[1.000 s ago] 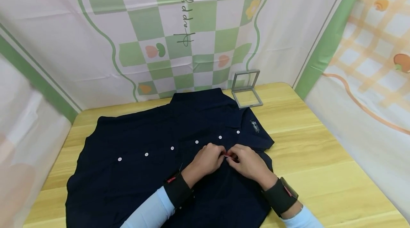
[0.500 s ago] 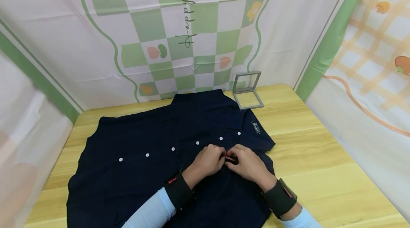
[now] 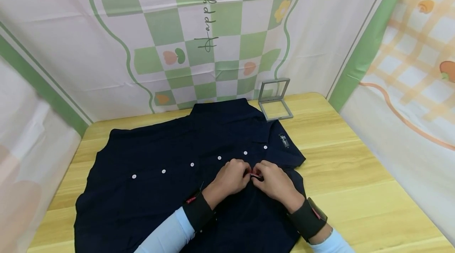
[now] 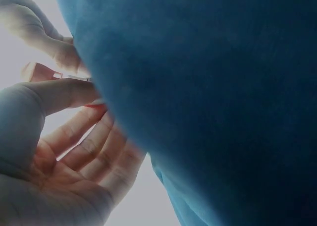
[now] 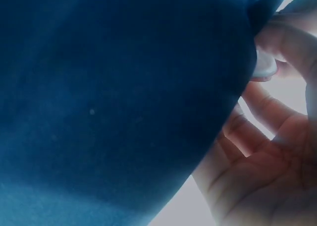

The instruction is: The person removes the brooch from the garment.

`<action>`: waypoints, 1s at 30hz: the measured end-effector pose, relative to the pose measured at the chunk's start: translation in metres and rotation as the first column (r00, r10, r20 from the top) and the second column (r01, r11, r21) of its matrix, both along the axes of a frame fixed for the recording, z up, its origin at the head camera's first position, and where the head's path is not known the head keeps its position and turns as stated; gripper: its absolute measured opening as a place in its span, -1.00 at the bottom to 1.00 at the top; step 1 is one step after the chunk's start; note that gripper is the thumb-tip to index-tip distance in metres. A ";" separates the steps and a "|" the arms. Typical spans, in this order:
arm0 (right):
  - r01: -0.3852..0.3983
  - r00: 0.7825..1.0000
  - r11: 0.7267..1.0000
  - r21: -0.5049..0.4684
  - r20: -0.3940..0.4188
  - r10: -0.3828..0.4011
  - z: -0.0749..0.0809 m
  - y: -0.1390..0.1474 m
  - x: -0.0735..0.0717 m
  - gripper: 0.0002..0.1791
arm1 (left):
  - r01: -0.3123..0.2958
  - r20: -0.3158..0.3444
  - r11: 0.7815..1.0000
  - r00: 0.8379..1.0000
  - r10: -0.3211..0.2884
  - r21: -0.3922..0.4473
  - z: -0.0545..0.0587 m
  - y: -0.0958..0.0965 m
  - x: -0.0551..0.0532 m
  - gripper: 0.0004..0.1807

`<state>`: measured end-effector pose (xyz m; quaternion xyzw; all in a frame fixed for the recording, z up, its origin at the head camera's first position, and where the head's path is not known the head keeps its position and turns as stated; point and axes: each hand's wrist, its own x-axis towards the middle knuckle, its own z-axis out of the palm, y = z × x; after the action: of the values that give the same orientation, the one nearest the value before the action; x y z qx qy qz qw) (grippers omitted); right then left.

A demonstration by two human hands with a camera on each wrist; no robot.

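A navy shirt [image 3: 156,146] with white buttons lies spread on the table. Over its front, to the right of the button row, my left hand [image 3: 232,176] and right hand [image 3: 273,182] meet fingertip to fingertip. Between them they pinch a small red piece with a pale edge [image 3: 255,175], largely covered by the fingers; I cannot tell its exact kind. In the right wrist view a pale rounded piece with a red rim [image 5: 265,67] shows under the thumb at the cloth's edge. Dark fabric [image 4: 198,97] hides most fingertips in the left wrist view.
An open grey-framed clear case [image 3: 275,104] stands at the back of the wooden table [image 3: 341,158], beside the shirt collar. A patterned curtain [image 3: 199,39] hangs behind, and more cloth hangs along both sides. A label [image 3: 284,140] shows inside the shirt's neck.
Both hands stay at the same spot on the shirt, with small shifts of the right fingers and wrist. The red piece tilts slightly between them.
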<state>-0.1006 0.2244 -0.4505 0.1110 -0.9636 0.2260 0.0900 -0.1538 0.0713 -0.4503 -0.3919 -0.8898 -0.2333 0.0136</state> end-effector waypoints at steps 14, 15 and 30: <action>-0.036 0.997 0.999 0.021 -0.064 0.037 0.000 -0.001 -0.002 -0.93 | -0.023 0.005 1.000 1.000 0.023 -0.009 0.002 0.000 0.000 -0.90; -0.040 0.997 0.999 0.024 -0.071 0.042 0.000 -0.001 -0.002 -0.93 | -0.026 0.007 1.000 1.000 0.026 -0.011 0.002 0.000 0.000 -0.90; -0.019 0.993 0.993 0.118 -0.116 0.032 0.001 -0.002 0.000 -0.91 | -0.020 0.006 1.000 1.000 0.021 -0.016 0.002 0.000 -0.001 -0.87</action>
<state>-0.1008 0.2226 -0.4497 0.1416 -0.9667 0.1633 0.1373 -0.1544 0.0717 -0.4483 -0.3821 -0.8957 -0.2273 0.0101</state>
